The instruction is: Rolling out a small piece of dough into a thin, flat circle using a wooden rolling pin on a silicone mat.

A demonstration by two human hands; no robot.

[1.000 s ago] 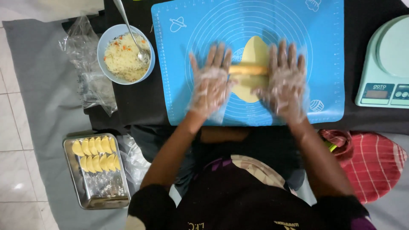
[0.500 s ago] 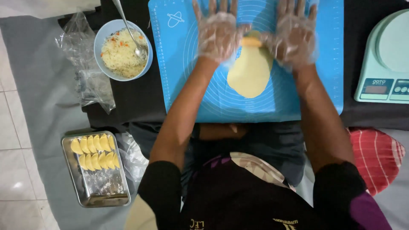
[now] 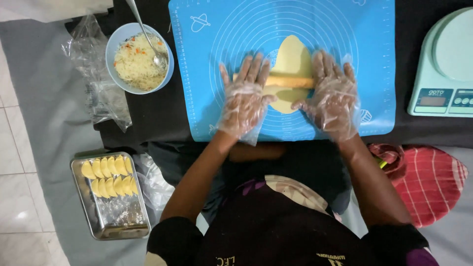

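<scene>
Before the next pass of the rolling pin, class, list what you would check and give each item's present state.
1. Left hand flat on rolling pin: ok.
2. Right hand on the pin's other end: ok.
3. Dough inside the blue mat: ok.
4. Both hands gloved: ok.
5. Dough evenly thin: cannot tell.
6. Filling bowl and scale off the mat: ok.

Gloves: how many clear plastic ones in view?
2. One on the left hand, one on the right hand. Both hands lie flat on the rolling pin over the yellow dough on the blue mat. None seen elsewhere.
</scene>
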